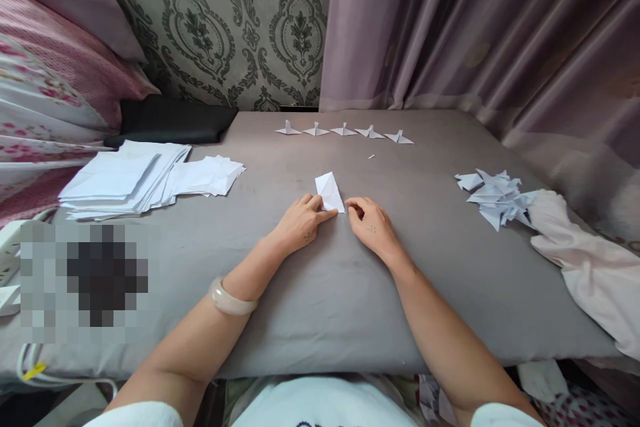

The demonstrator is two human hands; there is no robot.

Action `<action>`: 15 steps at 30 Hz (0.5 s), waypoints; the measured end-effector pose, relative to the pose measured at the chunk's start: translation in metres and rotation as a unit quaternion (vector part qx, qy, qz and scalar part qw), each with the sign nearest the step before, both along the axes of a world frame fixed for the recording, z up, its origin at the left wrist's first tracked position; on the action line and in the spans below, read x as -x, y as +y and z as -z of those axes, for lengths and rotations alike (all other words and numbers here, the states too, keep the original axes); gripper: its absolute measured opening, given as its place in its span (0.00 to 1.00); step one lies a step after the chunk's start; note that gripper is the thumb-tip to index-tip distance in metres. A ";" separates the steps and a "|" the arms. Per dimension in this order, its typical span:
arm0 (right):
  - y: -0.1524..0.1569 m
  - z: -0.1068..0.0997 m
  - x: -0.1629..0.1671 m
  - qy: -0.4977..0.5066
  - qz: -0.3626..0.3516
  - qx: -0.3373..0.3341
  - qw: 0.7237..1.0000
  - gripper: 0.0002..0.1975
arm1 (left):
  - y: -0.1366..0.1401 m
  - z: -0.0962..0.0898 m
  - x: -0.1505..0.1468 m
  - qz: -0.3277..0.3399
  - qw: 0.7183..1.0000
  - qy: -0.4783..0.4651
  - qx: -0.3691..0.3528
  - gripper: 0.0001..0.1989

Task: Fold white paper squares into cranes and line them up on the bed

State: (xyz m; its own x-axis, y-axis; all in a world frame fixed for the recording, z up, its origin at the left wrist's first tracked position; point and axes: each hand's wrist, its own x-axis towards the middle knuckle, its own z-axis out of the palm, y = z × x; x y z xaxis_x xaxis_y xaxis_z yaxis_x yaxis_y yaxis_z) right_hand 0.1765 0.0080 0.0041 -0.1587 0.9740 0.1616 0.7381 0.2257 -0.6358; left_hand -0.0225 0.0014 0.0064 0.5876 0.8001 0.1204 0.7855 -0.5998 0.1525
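A small white piece of folded paper lies on the grey cloth in front of me, with creases across its face and a point toward the far side. My left hand holds it down, its fingers on the paper's left side and the index finger stretched along the near edge. Just past the paper's right corner is my right hand, fingers curled in and the thumb close to the index finger. Nothing shows between those fingertips. Whether they touch the paper's edge is hard to make out.
Several folded paper cranes stand in a row at the back. Stacks of white paper sheets lie at left near a black folder. On the right sit a heap of folded papers and a pale cloth. A paper scrap lies mid-table.
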 end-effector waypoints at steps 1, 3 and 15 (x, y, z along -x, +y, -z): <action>0.001 0.002 0.002 0.013 0.000 -0.007 1.000 0.13 | 0.000 -0.002 0.000 0.000 1.000 -0.009 -0.001 0.24; 0.005 0.006 0.006 0.029 -0.004 -0.016 0.999 0.12 | 0.000 -0.004 0.001 -0.003 1.000 -0.023 -0.002 0.21; 0.005 0.002 0.015 0.010 -0.020 -0.138 0.990 0.10 | 0.001 0.001 -0.002 -0.131 0.962 -0.199 -0.137 0.17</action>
State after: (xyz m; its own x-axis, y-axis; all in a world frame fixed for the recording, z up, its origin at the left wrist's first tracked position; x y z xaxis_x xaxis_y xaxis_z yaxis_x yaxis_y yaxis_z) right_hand 0.1617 0.0132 0.0025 -0.1910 0.8849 0.4249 0.7126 0.4227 -0.5599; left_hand -0.0205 0.0027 0.0051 0.2341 0.8211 0.5206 0.8275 -0.4493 0.3367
